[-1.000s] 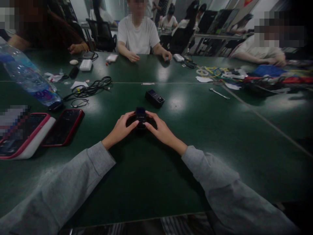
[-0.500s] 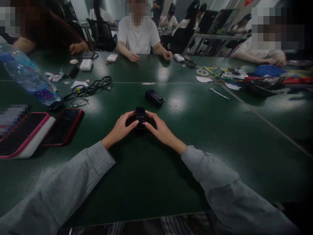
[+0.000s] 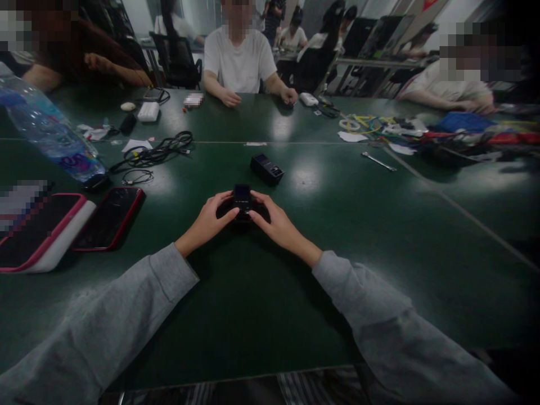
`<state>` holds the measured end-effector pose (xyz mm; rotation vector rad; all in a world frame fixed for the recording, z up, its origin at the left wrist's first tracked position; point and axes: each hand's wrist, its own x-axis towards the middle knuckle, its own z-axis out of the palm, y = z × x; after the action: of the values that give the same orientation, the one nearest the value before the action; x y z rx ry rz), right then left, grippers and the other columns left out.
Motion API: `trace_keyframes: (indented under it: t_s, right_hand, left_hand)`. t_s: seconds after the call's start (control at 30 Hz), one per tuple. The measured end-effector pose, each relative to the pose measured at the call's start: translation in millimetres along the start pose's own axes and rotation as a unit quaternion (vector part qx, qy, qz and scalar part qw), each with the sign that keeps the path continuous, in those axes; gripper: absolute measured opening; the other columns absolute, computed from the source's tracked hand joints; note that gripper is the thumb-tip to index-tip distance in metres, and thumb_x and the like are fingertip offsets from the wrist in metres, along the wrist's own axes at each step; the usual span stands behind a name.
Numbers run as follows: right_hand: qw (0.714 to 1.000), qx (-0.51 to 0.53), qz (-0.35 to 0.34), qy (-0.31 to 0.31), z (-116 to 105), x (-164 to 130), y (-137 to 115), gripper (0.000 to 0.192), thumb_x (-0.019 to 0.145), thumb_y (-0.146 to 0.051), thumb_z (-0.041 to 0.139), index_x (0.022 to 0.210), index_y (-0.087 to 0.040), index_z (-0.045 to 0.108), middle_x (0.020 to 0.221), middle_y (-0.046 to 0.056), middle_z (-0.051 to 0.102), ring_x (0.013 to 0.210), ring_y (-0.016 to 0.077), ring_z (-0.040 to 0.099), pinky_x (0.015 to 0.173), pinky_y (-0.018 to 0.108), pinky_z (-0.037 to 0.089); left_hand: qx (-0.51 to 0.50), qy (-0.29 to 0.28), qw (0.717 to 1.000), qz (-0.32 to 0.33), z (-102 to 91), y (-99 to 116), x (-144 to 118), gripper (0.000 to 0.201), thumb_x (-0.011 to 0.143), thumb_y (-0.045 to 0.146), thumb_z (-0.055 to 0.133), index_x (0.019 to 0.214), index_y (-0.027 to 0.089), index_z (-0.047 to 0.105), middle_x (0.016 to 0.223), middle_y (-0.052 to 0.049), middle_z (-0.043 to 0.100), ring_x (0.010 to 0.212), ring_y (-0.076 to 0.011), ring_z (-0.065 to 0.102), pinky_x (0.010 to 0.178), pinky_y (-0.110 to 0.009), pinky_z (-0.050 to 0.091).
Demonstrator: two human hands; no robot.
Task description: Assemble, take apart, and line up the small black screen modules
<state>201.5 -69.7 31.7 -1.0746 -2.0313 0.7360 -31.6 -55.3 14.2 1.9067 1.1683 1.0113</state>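
Head view shows left hand (image 3: 210,220) and right hand (image 3: 275,221) both pinching the small black device (image 3: 242,201) upright on the green table (image 3: 236,315), its screen facing the person.

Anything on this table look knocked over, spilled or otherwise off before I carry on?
One thing: the clear water bottle at far left lies on its side, no spill visible. The small black device sits squarely between the left hand and right hand. Loose cables sprawl nearby.
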Motion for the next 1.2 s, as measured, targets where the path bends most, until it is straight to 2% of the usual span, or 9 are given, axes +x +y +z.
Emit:
trace_keyframes:
  t_s: [0.13, 0.27, 0.37, 0.5, 0.93, 1.2]
  right_hand:
    - [0.999, -0.030, 0.009, 0.011, -0.7, -0.7, -1.1, 0.056, 0.100, -0.054, 0.052, 0.149, -0.029, 0.044, 0.147, 0.010, 0.052, 0.132, 0.0306, 0.051, 0.111, 0.058, 0.042]
    - [0.999, -0.032, 0.004, 0.008, -1.0, -0.9, -1.2, 0.056, 0.101, -0.053, 0.051, 0.150, -0.028, 0.042, 0.147, 0.011, 0.052, 0.130, 0.0302, 0.052, 0.111, 0.057, 0.042]
    - [0.999, -0.034, 0.008, 0.006, -0.8, -0.7, -0.6, 0.057, 0.101, -0.054, 0.050, 0.151, -0.028, 0.042, 0.148, 0.011, 0.052, 0.131, 0.0304, 0.052, 0.110, 0.057, 0.042]
    - [0.999, -0.033, 0.009, 0.007, -0.7, -0.5, -0.7, 0.057, 0.101, -0.056, 0.050, 0.151, -0.029, 0.042, 0.146, 0.010, 0.053, 0.129, 0.0308, 0.053, 0.109, 0.057, 0.043]
    - [0.999, -0.031, 0.005, 0.006, -0.4, -0.5, -0.7, 0.058, 0.101, -0.057, 0.049, 0.151, -0.029, 0.041, 0.147, 0.011, 0.053, 0.127, 0.0302, 0.055, 0.110, 0.057, 0.043]
    - [0.999, -0.034, 0.018, 0.002, -2.0, -1.4, -3.5, 0.057, 0.101, -0.057, 0.049, 0.151, -0.030, 0.041, 0.146, 0.010, 0.053, 0.126, 0.0306, 0.056, 0.108, 0.058, 0.045]
  left_hand:
    - [0.042, 0.016, 0.999, -0.017, 0.6, 2.9, -1.9, 0.057, 0.094, 0.053, 0.060, 0.142, 0.024, 0.049, 0.146, -0.014, 0.053, 0.139, -0.0294, 0.046, 0.117, -0.053, 0.037]
    - [0.051, 0.017, 0.998, 0.014, -1.1, 6.0, -2.2, 0.059, 0.095, 0.054, 0.058, 0.146, 0.027, 0.046, 0.154, -0.011, 0.046, 0.142, -0.0289, 0.041, 0.117, -0.052, 0.035]
    - [0.072, 0.014, 0.997, 0.037, -3.0, 9.3, -2.3, 0.051, 0.096, 0.051, 0.057, 0.142, 0.030, 0.051, 0.155, -0.008, 0.046, 0.143, -0.0277, 0.040, 0.119, -0.052, 0.032]
    - [0.084, 0.006, 0.996, 0.032, -4.2, 13.7, -3.2, 0.043, 0.098, 0.048, 0.056, 0.137, 0.031, 0.056, 0.153, -0.006, 0.049, 0.142, -0.0271, 0.041, 0.119, -0.052, 0.033]
    - [0.043, 0.023, 0.998, 0.050, -3.9, 14.1, -1.7, 0.036, 0.095, 0.043, 0.061, 0.127, 0.028, 0.061, 0.137, -0.008, 0.057, 0.131, -0.0262, 0.052, 0.109, -0.048, 0.045]
    - [0.051, 0.032, 0.997, 0.040, -4.6, 18.7, -3.0, 0.026, 0.094, 0.040, 0.064, 0.116, 0.025, 0.065, 0.120, -0.006, 0.063, 0.115, -0.0243, 0.059, 0.099, -0.045, 0.049]
